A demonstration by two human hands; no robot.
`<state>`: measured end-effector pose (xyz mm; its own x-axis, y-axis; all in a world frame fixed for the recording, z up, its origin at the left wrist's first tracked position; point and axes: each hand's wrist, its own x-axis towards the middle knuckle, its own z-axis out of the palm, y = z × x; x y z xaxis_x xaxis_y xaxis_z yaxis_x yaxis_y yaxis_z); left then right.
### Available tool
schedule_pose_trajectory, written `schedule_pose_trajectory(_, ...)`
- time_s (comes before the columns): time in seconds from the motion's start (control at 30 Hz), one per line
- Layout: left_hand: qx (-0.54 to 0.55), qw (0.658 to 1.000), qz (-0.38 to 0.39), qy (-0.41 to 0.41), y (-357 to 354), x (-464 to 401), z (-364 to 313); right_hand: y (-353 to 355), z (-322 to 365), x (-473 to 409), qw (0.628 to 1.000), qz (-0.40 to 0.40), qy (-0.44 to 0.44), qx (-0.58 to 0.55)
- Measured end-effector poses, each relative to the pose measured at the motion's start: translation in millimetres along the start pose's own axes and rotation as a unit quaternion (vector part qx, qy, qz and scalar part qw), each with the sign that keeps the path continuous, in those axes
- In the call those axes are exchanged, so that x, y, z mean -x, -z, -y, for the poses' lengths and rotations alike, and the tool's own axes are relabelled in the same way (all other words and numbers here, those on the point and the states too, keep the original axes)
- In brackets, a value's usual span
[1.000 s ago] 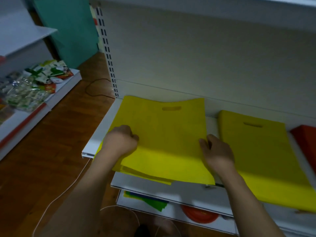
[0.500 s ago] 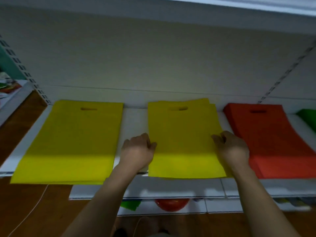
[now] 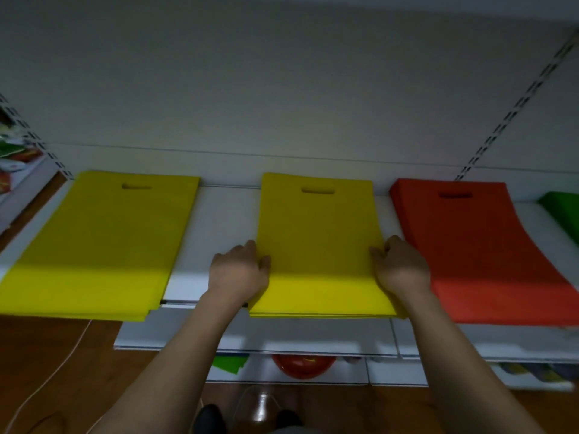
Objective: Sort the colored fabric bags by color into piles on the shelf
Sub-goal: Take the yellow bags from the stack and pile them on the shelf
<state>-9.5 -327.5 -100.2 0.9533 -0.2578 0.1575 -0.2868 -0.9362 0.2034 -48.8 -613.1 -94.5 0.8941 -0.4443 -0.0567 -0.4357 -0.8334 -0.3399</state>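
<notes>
Gripping the middle yellow pile (image 3: pixel 319 245) by its two long edges: left hand (image 3: pixel 239 272) curled over the left edge, right hand (image 3: pixel 402 267) curled over the right edge, thumbs on top, other fingertips apparently tucked under or against the side, though hard to confirm there. Both grips sit toward the near end of the pile, which overhangs the front lip of the white shelf (image 3: pixel 225 220).

Thin, flat, non-woven fabric by the look of it; judged light and limp singly, somewhat firmer as a stack. Several layers visible at the near edge, so likely to slide over one another if pushed from one side only. Squeezing inward from both edges, as now, should square them; lifting from one corner would probably let the sheets fan or droop. Better holds: both long edges together, or flat palms on top.

Left of the left hand, across a strip of bare shelf: another yellow pile (image 3: pixel 103 242), near end also overhanging. Just right of the right hand: the red pile (image 3: pixel 476 252), its near edge close to the knuckles. Farther right, at the frame edge: a green pile (image 3: pixel 564 211), mostly cut off. Beyond the grips, at the far end of each pile: die-cut handle slots, near the back panel.
</notes>
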Motion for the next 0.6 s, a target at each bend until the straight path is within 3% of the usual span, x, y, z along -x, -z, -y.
schedule_pose_trajectory(0.13,0.024,1.0,0.002,0.016,3.5,1.3,-1.4,5.1,3.6,-0.1,0.999,0.011,-0.006,0.034)
schedule_pose_trajectory(0.23,0.044,0.998,-0.001,0.046,8.7,8.8,3.1,7.7,24.0,12.5,0.994,-0.081,0.013,0.075)
schedule_pose_trajectory(0.33,0.052,0.996,-0.003,0.07,19.8,16.1,17.3,4.9,69.5,29.7,0.982,-0.159,0.084,0.054)
schedule_pose_trajectory(0.5,0.029,0.99,-0.009,0.134,52.3,29.1,72.5,-19.8,171.0,63.5,0.977,-0.09,0.189,-0.033)
schedule_pose_trajectory(0.6,0.036,0.984,-0.029,0.172,70.7,37.9,121.6,-39.9,225.2,78.9,0.978,0.038,0.197,-0.054)
